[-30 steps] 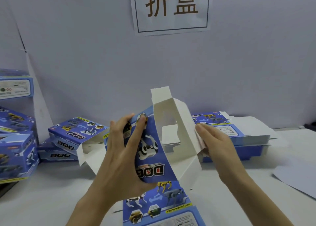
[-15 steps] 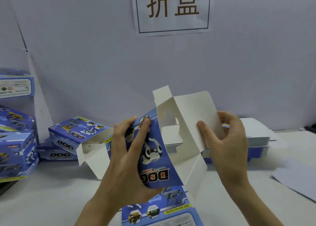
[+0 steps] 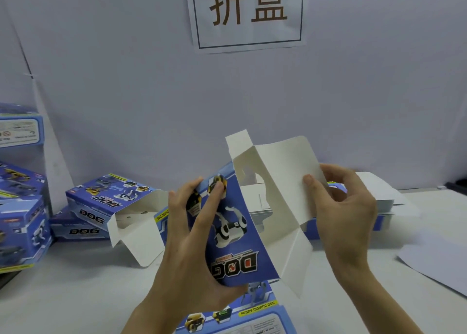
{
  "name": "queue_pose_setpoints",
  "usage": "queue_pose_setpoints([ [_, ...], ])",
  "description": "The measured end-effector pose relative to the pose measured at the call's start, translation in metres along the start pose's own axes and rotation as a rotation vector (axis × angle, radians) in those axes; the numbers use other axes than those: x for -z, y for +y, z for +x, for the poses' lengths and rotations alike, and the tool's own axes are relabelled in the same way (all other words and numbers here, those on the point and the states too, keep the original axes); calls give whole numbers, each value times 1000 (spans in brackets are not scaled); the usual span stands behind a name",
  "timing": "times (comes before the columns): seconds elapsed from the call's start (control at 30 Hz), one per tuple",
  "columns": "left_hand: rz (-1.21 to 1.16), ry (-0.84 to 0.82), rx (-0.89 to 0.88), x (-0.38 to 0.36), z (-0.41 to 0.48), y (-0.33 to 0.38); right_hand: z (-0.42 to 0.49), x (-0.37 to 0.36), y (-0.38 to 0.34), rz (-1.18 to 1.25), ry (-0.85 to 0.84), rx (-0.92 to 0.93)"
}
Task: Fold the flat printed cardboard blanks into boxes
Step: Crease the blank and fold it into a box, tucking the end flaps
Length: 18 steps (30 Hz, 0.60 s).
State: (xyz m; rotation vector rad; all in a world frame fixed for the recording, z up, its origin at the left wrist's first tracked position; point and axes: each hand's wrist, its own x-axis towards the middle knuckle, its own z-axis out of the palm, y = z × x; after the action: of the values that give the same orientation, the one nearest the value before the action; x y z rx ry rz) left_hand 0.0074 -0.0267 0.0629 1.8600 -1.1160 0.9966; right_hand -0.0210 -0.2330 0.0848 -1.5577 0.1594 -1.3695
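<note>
White table (image 3: 75, 295) bears blue boxes (image 3: 106, 197) (stacked left).

Now a wider-open white flap (image 3: 285, 171) (right hand (image 3: 348, 214) newly around its edge)

A plain, pale bluish-grey wall (image 3: 126, 80) backs everything here, evenly lit, with soft shadows. A white paper sign (image 3: 249, 15) is stuck high on it (two big brown characters inside a thin dark frame). Below runs a white table (image 3: 63, 295), with a loose pale sheet (image 3: 437, 263) lying at its right side.
</note>
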Motion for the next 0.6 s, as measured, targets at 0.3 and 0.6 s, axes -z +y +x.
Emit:
queue_pose_setpoints([
  [0.3,160,14,-66,13,14,18,-4,-2,-5,136,-99,-140],
  [0.6,460,-119,-104,10,10,-8,21,4,-5,956,-462,-881],
])
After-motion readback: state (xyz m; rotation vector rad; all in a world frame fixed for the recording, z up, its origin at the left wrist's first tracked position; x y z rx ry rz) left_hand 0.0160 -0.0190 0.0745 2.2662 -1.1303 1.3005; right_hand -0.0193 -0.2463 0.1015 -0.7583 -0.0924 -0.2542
